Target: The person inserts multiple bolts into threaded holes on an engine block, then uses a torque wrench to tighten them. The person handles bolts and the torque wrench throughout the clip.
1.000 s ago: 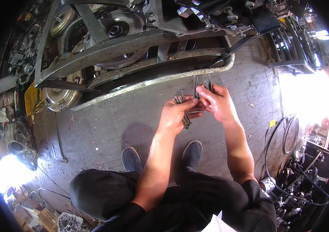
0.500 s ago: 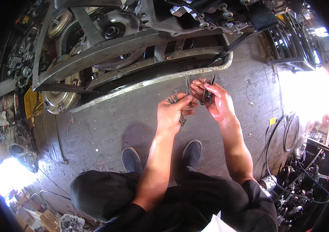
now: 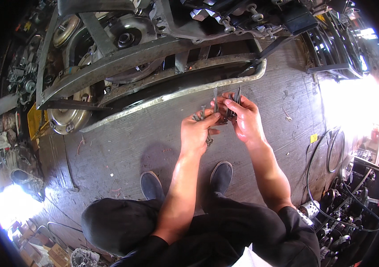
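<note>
My left hand [image 3: 194, 132] is closed around several metal bolts [image 3: 202, 111], whose ends stick out above and below the fingers. Its thumb and forefinger also pinch a long thin bolt [image 3: 215, 100] that points away from me. Close beside it, my right hand [image 3: 247, 118] grips a bundle of long dark bolts [image 3: 236, 97] between thumb and fingers, held roughly upright. The fingertips of both hands nearly meet, and whether they touch I cannot tell. My right fingers look wet or oily.
A metal rack [image 3: 109, 60] with round metal housings stands ahead, a large machine part [image 3: 216, 18] on top. Below are the grey floor [image 3: 122, 155] and my shoes [image 3: 221, 177]. Black cable [image 3: 308, 178] and metal parts [image 3: 340, 222] lie at the right.
My right hand has moved left, closer to my left hand, bringing its bolts nearer. My left hand has stayed almost in place.
</note>
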Tool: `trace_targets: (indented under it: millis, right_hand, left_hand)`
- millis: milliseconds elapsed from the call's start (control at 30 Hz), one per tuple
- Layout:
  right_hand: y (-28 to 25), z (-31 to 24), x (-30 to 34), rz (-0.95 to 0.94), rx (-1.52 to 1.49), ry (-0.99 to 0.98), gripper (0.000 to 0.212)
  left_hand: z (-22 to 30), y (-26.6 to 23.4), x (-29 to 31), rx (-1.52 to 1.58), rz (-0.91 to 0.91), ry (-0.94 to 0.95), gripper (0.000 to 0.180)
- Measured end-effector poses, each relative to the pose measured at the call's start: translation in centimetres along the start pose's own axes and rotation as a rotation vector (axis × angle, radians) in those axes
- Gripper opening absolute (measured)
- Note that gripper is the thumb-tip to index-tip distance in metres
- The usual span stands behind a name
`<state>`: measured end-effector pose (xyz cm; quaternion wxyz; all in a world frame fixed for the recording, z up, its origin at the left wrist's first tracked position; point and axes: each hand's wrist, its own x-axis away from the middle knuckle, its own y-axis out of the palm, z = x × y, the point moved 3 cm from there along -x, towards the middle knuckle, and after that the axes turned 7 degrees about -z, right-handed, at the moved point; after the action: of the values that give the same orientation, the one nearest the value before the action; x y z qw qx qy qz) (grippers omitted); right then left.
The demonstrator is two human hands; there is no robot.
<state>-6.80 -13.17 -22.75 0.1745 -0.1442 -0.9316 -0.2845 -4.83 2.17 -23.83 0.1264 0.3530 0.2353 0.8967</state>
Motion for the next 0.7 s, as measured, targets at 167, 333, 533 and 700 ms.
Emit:
trace_targets:
  millis: [167,333,533,700]
  right_hand:
    - [-0.9,-2.0,0.6,0.158,0.14,-0.031,0.018]
    - [1.1,-3.0,3.2,-0.142,0.737,-0.15,0.023]
    - [2.4,-3.4,4.3,-0.112,1.077,-0.71,0.028]
    - [2.4,-3.4,5.0,-0.113,1.172,-0.86,0.031]
  left_hand:
    - [0.0,-0.2,-0.2,0.101,-0.097,-0.021,0.02]
    - [0.0,-0.1,-0.1,0.204,-0.022,-0.041,0.016]
    - [-0.1,0.2,-0.5,0.409,-0.107,-0.081,0.012]
    - [0.1,-0.2,-0.5,0.402,-0.122,-0.076,0.017]
